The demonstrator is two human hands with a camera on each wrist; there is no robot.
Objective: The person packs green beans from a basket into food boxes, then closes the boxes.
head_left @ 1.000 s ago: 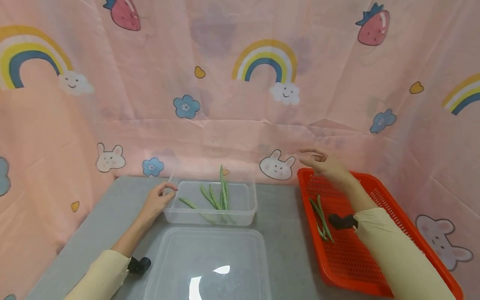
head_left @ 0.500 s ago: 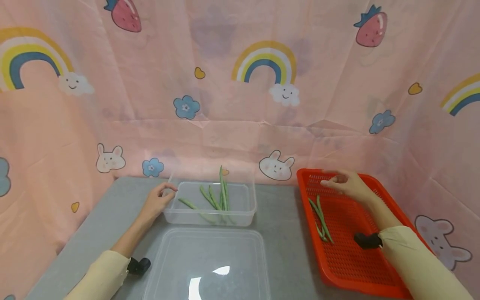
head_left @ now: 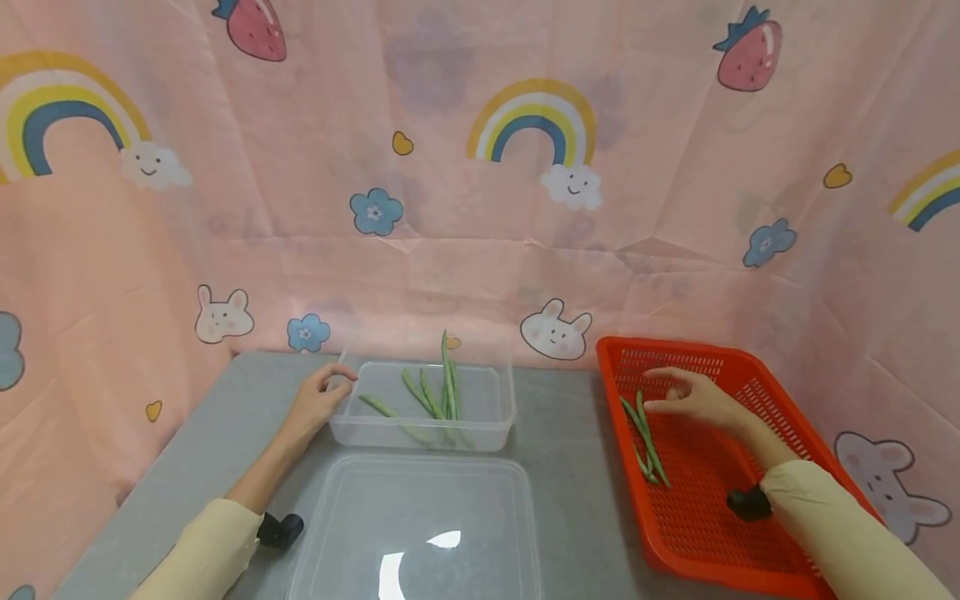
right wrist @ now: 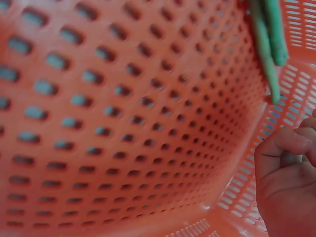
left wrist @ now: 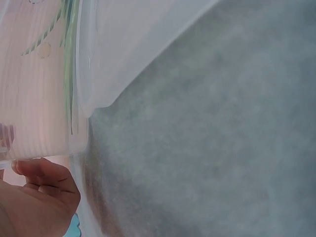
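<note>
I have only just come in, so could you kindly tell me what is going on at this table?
A person is handling green beans. The left hand grips the corner of a clear container that holds several beans. The right hand hovers inside the red basket, fingers loosely curled and holding nothing, beside the few green beans lying there. A clear lid lies on the grey table in front.

A grey table point(head_left: 570, 467) carries a clear container point(head_left: 423, 429) at twelve o'clock, a clear lid point(head_left: 416, 533) at six, and a red basket point(head_left: 757, 533) at three.
</note>
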